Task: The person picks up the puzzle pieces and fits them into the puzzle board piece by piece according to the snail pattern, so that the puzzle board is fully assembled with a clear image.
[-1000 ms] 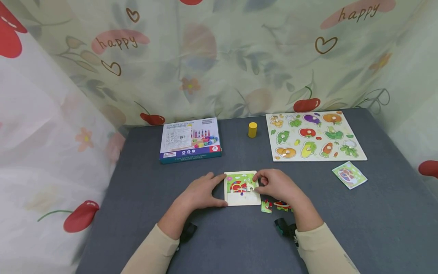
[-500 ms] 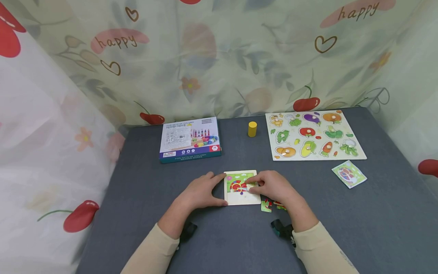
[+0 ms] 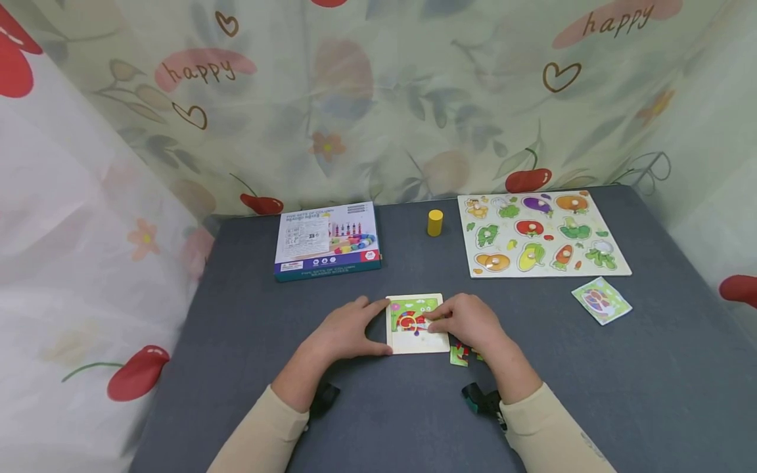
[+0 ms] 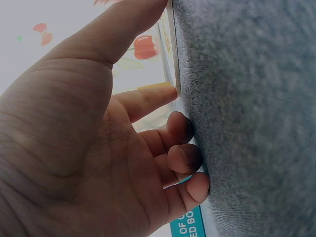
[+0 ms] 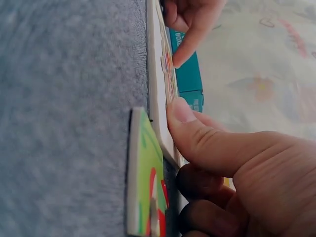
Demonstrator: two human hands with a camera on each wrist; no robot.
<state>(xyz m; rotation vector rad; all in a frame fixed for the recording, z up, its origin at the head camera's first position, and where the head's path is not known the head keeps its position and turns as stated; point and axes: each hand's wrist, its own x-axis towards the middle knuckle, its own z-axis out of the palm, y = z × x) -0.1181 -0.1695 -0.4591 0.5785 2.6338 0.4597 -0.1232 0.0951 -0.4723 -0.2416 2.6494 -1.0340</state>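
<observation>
In the head view a small wooden jigsaw tray (image 3: 405, 345) lies on the dark table; its upper part shows a green, red and white picture. My left hand (image 3: 345, 332) steadies the tray's left side, index finger at the far corner and thumb at the near one. Its other fingertips rest on the cloth in the left wrist view. My right hand (image 3: 470, 322) has thumb and index finger close together over the picture's right part, pinching a puzzle piece mostly hidden beneath them. Loose puzzle pieces (image 3: 458, 355) lie by the tray's near right corner, partly under that hand.
A boxed bead set (image 3: 328, 240) stands at the back left. Beyond the tray are a yellow cylinder (image 3: 434, 223) and a vegetable peg board (image 3: 541, 236). A picture card (image 3: 602, 301) lies at the right. A patterned curtain (image 3: 378, 98) hangs behind the table.
My right hand has moved left from the tray's right edge onto the picture, its fingertips coming down further in. My left hand has stayed where it was.
</observation>
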